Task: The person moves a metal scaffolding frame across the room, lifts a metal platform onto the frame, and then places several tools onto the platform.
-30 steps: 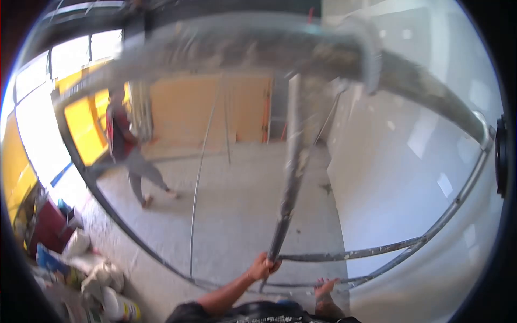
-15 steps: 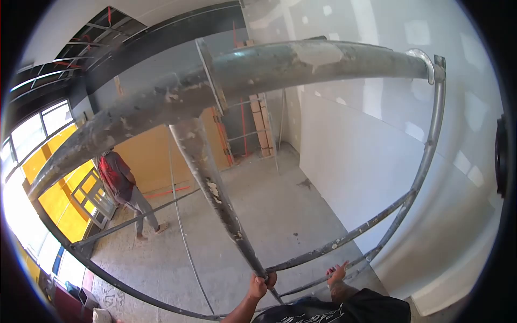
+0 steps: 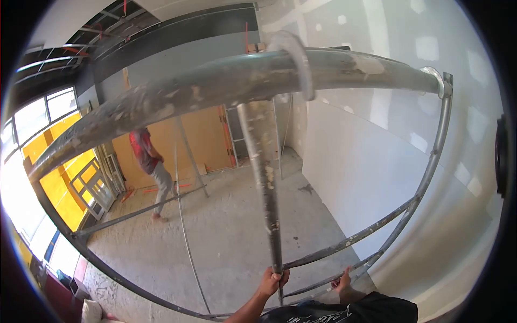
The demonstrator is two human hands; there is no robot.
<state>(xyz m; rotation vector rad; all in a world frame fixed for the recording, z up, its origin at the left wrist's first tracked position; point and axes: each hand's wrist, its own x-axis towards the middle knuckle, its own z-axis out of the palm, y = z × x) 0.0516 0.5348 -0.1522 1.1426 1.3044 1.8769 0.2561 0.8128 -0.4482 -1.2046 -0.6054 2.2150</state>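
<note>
A scaffold frame of paint-spattered metal tubes surrounds me, its thick top tube crossing close in front of the camera. My left hand is wrapped round the lower part of an upright metal pole, which runs up toward the top tube. To the right, my right hand has its fingers curled at the thin lower rail, thumb pointing up. A second, higher rail slopes above that hand. On the top tube sits a curved metal hook, near the pole's upper end.
A person in a red and grey top walks on the concrete floor beyond the frame. White plasterboard wall stands at the right. A white framed panel leans by the windows at left. A bag lies lower left.
The pole's upper part and my left hand have shifted right in view. A curved hook now shows where a flat bar stood further left. My right hand has curled; the person has walked right.
</note>
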